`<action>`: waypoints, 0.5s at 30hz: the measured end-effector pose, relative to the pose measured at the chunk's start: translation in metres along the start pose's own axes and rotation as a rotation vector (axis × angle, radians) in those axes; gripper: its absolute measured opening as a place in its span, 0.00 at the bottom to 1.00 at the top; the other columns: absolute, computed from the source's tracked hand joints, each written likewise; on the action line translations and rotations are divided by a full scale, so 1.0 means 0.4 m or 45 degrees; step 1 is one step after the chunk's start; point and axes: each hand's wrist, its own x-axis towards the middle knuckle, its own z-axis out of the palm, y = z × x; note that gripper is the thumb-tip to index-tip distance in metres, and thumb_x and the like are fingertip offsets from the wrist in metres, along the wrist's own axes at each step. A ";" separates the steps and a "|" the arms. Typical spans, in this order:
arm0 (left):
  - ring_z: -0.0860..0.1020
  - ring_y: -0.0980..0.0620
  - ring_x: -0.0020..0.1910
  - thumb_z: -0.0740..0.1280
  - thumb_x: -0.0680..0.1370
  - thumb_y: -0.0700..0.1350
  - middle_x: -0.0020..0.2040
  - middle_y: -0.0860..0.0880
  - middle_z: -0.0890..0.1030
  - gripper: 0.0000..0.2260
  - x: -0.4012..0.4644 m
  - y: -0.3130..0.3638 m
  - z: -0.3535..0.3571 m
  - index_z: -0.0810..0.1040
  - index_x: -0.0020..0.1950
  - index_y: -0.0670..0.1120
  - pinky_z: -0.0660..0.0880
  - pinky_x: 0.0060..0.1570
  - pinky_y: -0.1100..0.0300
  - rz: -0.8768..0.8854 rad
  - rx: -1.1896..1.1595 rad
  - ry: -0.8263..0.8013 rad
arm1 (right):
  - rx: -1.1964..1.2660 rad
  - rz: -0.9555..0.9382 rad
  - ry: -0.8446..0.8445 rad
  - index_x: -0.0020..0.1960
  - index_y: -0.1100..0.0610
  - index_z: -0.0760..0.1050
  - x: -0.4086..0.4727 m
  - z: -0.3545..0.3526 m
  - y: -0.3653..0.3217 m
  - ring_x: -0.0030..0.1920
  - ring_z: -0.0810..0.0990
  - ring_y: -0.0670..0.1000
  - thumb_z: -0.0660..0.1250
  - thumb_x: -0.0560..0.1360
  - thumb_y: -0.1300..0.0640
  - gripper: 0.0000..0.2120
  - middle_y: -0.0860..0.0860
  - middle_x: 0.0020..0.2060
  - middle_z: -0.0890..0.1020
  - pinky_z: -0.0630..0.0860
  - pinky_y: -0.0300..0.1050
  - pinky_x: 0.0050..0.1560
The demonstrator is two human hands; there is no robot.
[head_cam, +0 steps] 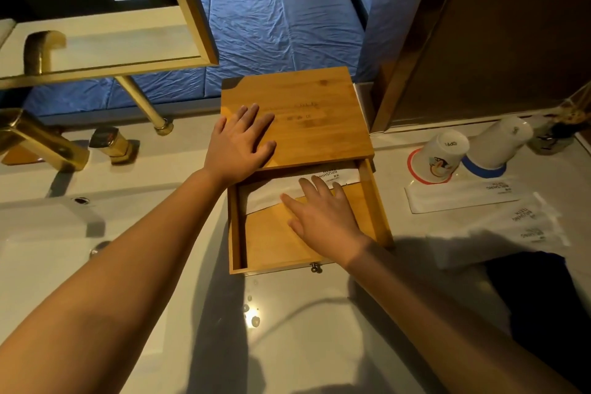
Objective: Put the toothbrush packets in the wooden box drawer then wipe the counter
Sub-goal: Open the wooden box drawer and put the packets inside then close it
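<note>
A wooden box [319, 125] stands on the white counter [319, 329] with its drawer [275, 246] pulled out toward me. My left hand [240, 144] lies flat on the box lid, fingers spread. Inside the drawer my right hand [323, 214] rests flat, fingers extended onto a white toothbrush packet [271, 195] lying at the drawer's back. Right of the box, on the counter, lie three more white packets: one [463, 197] near the cups, another [524, 217] below it, and a third [499, 243] partly in shadow.
Two upturned plastic cups [438, 160] [499, 144] stand at the right. A gold faucet [38, 141] and handle [112, 144] sit left above the sink basin [48, 227]. A dark cloth [537, 297] lies at the counter's right front. Water drops [252, 313] dot the counter.
</note>
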 end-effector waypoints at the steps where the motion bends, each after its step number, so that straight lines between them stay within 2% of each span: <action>1: 0.54 0.47 0.77 0.51 0.77 0.61 0.77 0.47 0.58 0.26 0.000 0.001 -0.001 0.59 0.74 0.56 0.51 0.72 0.46 -0.002 0.005 -0.003 | 0.000 -0.001 -0.019 0.73 0.46 0.54 0.004 0.001 0.006 0.74 0.53 0.59 0.55 0.78 0.45 0.25 0.57 0.74 0.58 0.52 0.63 0.71; 6: 0.54 0.47 0.77 0.49 0.75 0.62 0.77 0.47 0.59 0.28 -0.002 -0.002 -0.002 0.59 0.74 0.56 0.52 0.71 0.46 0.000 0.012 -0.010 | -0.030 0.032 -0.058 0.75 0.43 0.45 0.042 0.007 0.019 0.75 0.50 0.58 0.52 0.78 0.42 0.28 0.54 0.76 0.54 0.50 0.65 0.71; 11: 0.54 0.47 0.77 0.48 0.74 0.63 0.77 0.46 0.59 0.29 -0.001 -0.002 -0.003 0.59 0.74 0.56 0.52 0.71 0.46 0.003 -0.007 -0.009 | -0.058 0.126 0.002 0.74 0.41 0.44 0.059 0.015 0.011 0.74 0.52 0.60 0.50 0.78 0.40 0.28 0.57 0.74 0.57 0.49 0.66 0.71; 15: 0.55 0.47 0.77 0.48 0.74 0.64 0.77 0.46 0.59 0.30 -0.003 -0.003 -0.002 0.60 0.74 0.56 0.52 0.71 0.46 -0.004 -0.001 -0.004 | -0.103 0.238 -0.095 0.73 0.39 0.40 0.067 0.024 0.002 0.74 0.50 0.63 0.47 0.77 0.37 0.28 0.58 0.74 0.56 0.46 0.70 0.69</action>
